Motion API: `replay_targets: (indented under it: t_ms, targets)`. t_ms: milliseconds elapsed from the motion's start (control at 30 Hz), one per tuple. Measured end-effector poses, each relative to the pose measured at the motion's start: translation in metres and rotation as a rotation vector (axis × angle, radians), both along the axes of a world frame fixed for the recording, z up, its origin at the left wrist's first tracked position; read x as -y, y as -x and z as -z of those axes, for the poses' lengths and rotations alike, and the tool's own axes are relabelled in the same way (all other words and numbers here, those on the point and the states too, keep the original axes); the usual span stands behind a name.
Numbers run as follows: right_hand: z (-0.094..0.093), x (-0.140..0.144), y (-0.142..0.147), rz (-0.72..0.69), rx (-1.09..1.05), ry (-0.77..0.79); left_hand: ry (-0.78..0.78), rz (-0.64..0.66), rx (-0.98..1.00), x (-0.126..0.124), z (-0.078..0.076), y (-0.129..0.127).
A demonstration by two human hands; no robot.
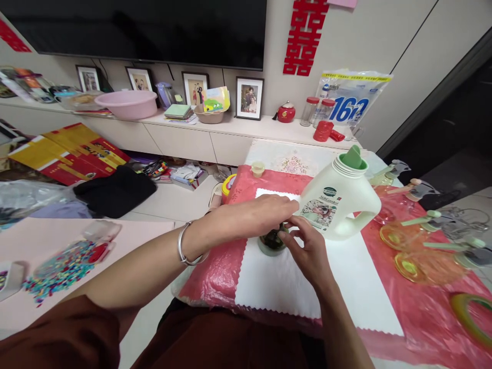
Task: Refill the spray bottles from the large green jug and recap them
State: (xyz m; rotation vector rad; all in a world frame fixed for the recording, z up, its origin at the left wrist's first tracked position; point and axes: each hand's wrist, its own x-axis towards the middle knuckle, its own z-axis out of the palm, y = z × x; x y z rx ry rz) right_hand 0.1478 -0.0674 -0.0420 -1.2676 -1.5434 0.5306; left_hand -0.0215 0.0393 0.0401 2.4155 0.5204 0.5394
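A small round greenish cup [272, 250] with a dark inside sits on the white scalloped sheet [277, 287], partly covered by my hands. My left hand [269, 212] reaches over it from the left, back of the hand up, fingers pressed together; its thumb and anything under the fingers are hidden. The thumb and fingers of my right hand [305, 246] are bent in a pinch at the cup's right edge. Just behind my right hand stands a large pale-green jug [321, 205] with a handle and a green spout [354, 158] in its mouth.
Pink plastic [219, 271] covers the table. Pump bottles with orange bases [411, 264] and a tape roll [474, 315] lie at right. A small pale cup [257, 168] stands at the back. Colourful small pieces [61, 271] are heaped on the left table [142, 230].
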Motion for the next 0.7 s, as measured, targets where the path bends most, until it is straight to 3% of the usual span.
replay_targets:
  t_ms: [67, 167, 367, 533, 700]
  targets:
    - [0.002, -0.004, 0.002, 0.004, 0.014, 0.007, 0.018, 0.076, -0.068, -0.001, 0.001, -0.003]
    - [0.005, -0.008, 0.003, 0.003, 0.047, 0.014, 0.093, 0.024, -0.066, -0.002, 0.01, 0.003]
    - [0.005, -0.01, 0.003, -0.001, 0.108, 0.015, 0.496, -0.227, 0.282, 0.009, 0.061, 0.02]
    - [0.002, -0.009, 0.002, -0.012, 0.186, 0.008, 0.525, -0.338, 0.285, 0.033, 0.097, 0.005]
    - [-0.003, -0.009, 0.003, -0.008, 0.255, 0.005, 0.462, -0.393, 0.374, 0.049, 0.113, -0.008]
